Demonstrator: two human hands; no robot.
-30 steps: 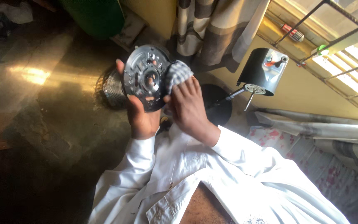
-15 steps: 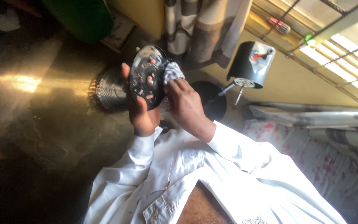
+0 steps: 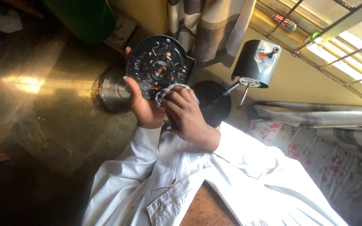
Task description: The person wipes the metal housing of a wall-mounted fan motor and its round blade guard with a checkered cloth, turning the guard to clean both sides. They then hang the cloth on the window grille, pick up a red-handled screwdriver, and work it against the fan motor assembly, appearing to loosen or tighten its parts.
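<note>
My left hand holds up a round black plastic fan cover by its lower left rim, its ribbed and perforated face turned toward me. My right hand presses a small checked cloth against the cover's lower edge, fingers curled over the cloth. Both white sleeves reach up from the bottom of the view.
A round wire fan guard lies on the dark floor behind my left hand. A dismantled fan stands beyond my right hand, with black base and motor housing. A striped curtain and barred window are behind; a flowered mattress lies right.
The cover has turned to face me more squarely. My right hand with the cloth has slid from the cover's right side down to its lower edge.
</note>
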